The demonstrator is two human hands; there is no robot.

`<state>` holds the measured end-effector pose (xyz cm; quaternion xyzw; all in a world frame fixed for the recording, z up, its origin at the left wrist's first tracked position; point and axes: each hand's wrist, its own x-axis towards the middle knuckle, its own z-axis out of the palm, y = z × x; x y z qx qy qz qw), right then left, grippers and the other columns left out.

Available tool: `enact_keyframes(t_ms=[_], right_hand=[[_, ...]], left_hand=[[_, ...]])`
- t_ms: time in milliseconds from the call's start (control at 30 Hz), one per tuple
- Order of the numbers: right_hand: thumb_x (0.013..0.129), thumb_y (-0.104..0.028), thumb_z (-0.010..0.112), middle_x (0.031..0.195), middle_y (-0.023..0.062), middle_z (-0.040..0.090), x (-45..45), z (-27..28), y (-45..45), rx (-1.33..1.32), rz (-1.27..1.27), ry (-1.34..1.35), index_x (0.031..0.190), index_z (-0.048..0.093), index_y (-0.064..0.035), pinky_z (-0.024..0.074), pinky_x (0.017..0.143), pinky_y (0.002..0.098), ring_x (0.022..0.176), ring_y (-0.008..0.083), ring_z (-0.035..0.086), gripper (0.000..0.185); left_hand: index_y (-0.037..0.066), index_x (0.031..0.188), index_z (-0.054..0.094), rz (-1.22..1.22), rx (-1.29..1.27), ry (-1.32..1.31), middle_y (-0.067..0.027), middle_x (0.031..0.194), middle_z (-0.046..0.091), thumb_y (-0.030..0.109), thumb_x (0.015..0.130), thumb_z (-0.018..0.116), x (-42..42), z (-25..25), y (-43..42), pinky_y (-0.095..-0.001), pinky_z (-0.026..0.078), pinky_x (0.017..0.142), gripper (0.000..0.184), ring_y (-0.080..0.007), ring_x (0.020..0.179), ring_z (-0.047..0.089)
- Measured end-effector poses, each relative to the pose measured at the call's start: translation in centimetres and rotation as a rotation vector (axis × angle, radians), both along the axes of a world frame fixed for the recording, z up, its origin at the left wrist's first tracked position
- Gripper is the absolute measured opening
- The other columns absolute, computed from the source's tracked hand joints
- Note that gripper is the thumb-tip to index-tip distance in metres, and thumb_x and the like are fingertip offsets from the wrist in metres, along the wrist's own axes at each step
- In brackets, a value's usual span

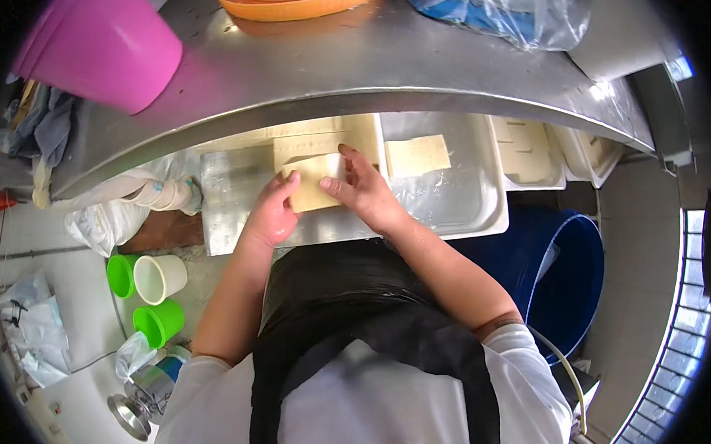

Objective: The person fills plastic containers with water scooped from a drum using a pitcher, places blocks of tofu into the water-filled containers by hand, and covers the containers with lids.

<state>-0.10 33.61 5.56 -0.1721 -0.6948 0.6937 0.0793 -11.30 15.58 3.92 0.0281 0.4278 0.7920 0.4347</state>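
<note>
Both hands hold a pale yellow rectangular slab that looks like tofu (317, 185) between them. My left hand (273, 210) grips its left end, with the thumb on top. At its right end, my right hand (365, 192) has the thumb on the upper face and the fingers round the far edge. Just beyond lie more slabs (299, 146) with dotted lines pressed into them, partly hidden by the held one. To the right, a white tray of water (496, 188) contains another pale slab (419, 156). Beneath my hands is a wet metal surface (233, 217).
A raised steel shelf (315, 65) overhangs the far side, bearing a pink bucket (117, 41), an orange basin (297, 11) and a plastic bag (511, 14). More white trays (536, 182) stand right. A blue barrel (567, 271) is below right; green buckets (159, 322) are lower left.
</note>
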Motion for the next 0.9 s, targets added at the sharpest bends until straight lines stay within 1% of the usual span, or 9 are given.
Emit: enact_keyframes(t_ms=[33, 100, 167, 333, 467, 533, 600, 733, 900], right_hand=[[0.097, -0.028, 0.074, 0.133, 0.0225, 0.061, 0.9, 0.4, 0.4, 0.010, -0.017, -0.008, 0.151, 0.042, 0.0051, 0.0504, 0.103, 0.0374, 0.122, 0.0276, 0.062, 0.071], [0.097, -0.017, 0.072, 0.129, 0.0171, 0.064, 3.3, 1.7, 1.5, -0.666, -0.252, 0.064, 0.146, 0.049, 0.0024, 0.0523, 0.099, 0.0372, 0.118, 0.0244, 0.064, 0.057], [0.098, -0.009, 0.066, 0.126, 0.0114, 0.066, 6.1, 1.7, 4.1, -0.621, -0.330, 0.035, 0.144, 0.050, -0.0024, 0.0546, 0.097, 0.0396, 0.113, 0.0232, 0.067, 0.048], [0.090, -0.013, 0.078, 0.121, 0.0174, 0.068, 9.6, -2.6, 10.3, -0.320, -0.463, -0.277, 0.142, 0.049, 0.0003, 0.0565, 0.091, 0.0400, 0.106, 0.0261, 0.070, 0.061], [0.089, -0.021, 0.079, 0.116, 0.0213, 0.069, 8.8, -4.2, 10.9, -0.288, -0.448, -0.380, 0.140, 0.050, 0.0048, 0.0571, 0.088, 0.0411, 0.102, 0.0298, 0.070, 0.065], [0.090, -0.036, 0.076, 0.113, 0.0263, 0.072, 8.4, -6.3, 11.5, 0.334, -0.235, -0.586, 0.128, 0.059, 0.0051, 0.0553, 0.092, 0.0444, 0.105, 0.0372, 0.071, 0.058], [0.090, -0.041, 0.073, 0.113, 0.0285, 0.071, 8.4, -6.9, 11.4, 0.412, -0.214, -0.607, 0.125, 0.062, 0.0051, 0.0540, 0.095, 0.0457, 0.108, 0.0404, 0.069, 0.059], [0.090, -0.047, 0.069, 0.117, 0.0325, 0.069, 7.8, -6.4, 11.0, 0.480, -0.161, -0.620, 0.125, 0.064, 0.0055, 0.0510, 0.100, 0.0492, 0.114, 0.0469, 0.066, 0.064], [0.091, -0.044, 0.071, 0.113, 0.0277, 0.070, 8.5, -7.0, 11.1, 0.578, -0.220, -0.577, 0.123, 0.065, 0.0038, 0.0520, 0.097, 0.0463, 0.109, 0.0415, 0.067, 0.058]], left_hand=[[0.003, 0.136, 0.059, -0.077, 0.079, 0.036, -0.0079, 0.125, 0.069, 0.028, 0.102, 0.065, 0.5, 0.9, 0.8, -0.0433, 0.054, 0.096, 0.042, -0.0253, 0.113, 0.067], [0.002, 0.132, 0.059, -0.238, 0.062, 0.021, -0.0073, 0.120, 0.068, 0.029, 0.104, 0.065, -0.8, 1.2, 1.1, -0.0418, 0.055, 0.095, 0.039, -0.0207, 0.110, 0.065], [0.001, 0.128, 0.061, -0.004, -0.604, 0.440, -0.0076, 0.115, 0.068, 0.033, 0.102, 0.068, -2.5, 0.3, 1.5, -0.0399, 0.054, 0.093, 0.041, -0.0199, 0.107, 0.064], [-0.004, 0.135, 0.058, 0.041, -1.530, 0.931, -0.0237, 0.131, 0.065, 0.068, 0.096, 0.058, -9.6, -9.6, 1.7, -0.0517, 0.040, 0.112, 0.082, -0.0365, 0.129, 0.058], [-0.011, 0.150, 0.044, -0.104, -1.384, 0.890, -0.0320, 0.156, 0.044, 0.071, 0.094, 0.058, -7.3, -8.9, 5.8, -0.0479, 0.029, 0.123, 0.100, -0.0420, 0.149, 0.039], [-0.012, 0.150, 0.043, -0.041, -1.169, 0.689, -0.0316, 0.158, 0.042, 0.067, 0.094, 0.063, -7.1, -7.0, 6.4, -0.0482, 0.030, 0.123, 0.099, -0.0417, 0.151, 0.036], [-0.007, 0.153, 0.041, 0.022, -0.941, 0.371, -0.0262, 0.163, 0.038, 0.055, 0.091, 0.075, -8.4, -7.1, 6.5, -0.0569, 0.031, 0.120, 0.095, -0.0390, 0.156, 0.027], [0.015, 0.152, 0.051, 0.110, -0.962, 0.005, -0.0125, 0.153, 0.055, 0.056, 0.085, 0.080, -10.4, -5.2, 6.3, -0.0625, 0.034, 0.114, 0.084, -0.0319, 0.143, 0.048], [0.005, 0.141, 0.053, -0.023, -0.732, 0.088, -0.0144, 0.144, 0.057, 0.038, 0.082, 0.087, -9.6, -7.4, 5.6, -0.0538, 0.041, 0.109, 0.076, -0.0277, 0.136, 0.051]])
